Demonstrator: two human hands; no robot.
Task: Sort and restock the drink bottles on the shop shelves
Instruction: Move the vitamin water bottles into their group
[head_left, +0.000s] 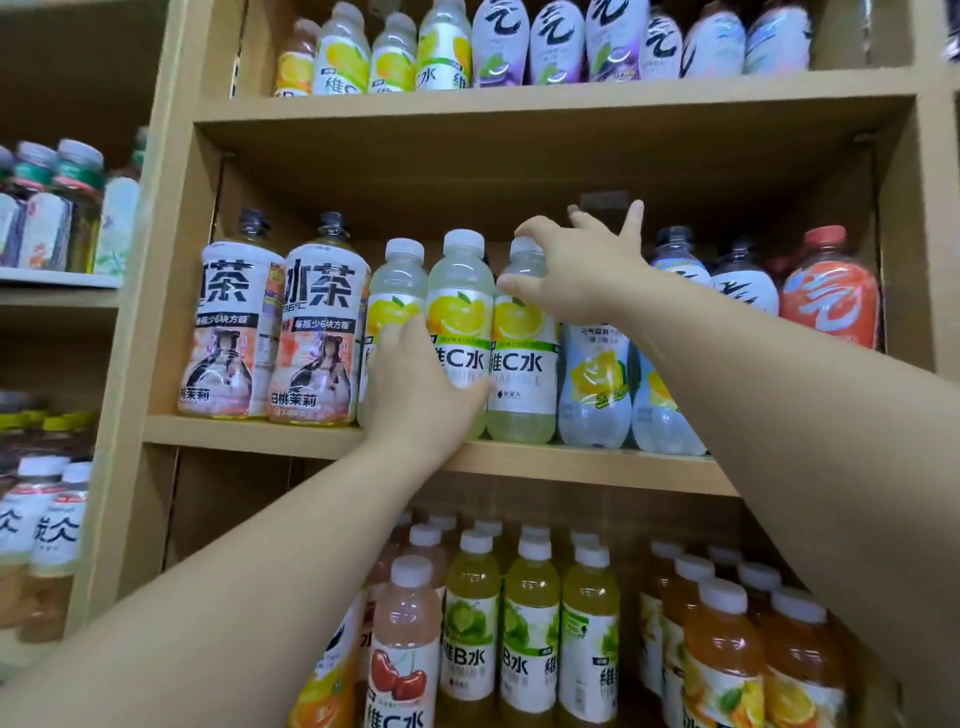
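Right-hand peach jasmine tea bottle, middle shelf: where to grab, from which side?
Probably the neck below its black cap, from the front. The peach jasmine tea bottle stands upright, its wide body tight between its twin and a lemon vitamin C bottle; only above the tapering shoulders is there finger room.

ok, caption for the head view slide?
Left hand and right hand grip lemon vitamin-C bottles on the middle shelf.

The wooden middle shelf (291, 434) carries two large peach jasmine tea bottles (231, 332) at its left end. Three lemon vitamin C water bottles (522, 364) stand side by side near the front edge, with lemon sparkling water bottles (595, 384) just to their right. A red-capped orange bottle (831, 291) stands at the right end. The upper shelf (519, 96) holds lemon-labelled bottles (343, 57) on the left and purple-labelled bottles (556, 47) on the right.
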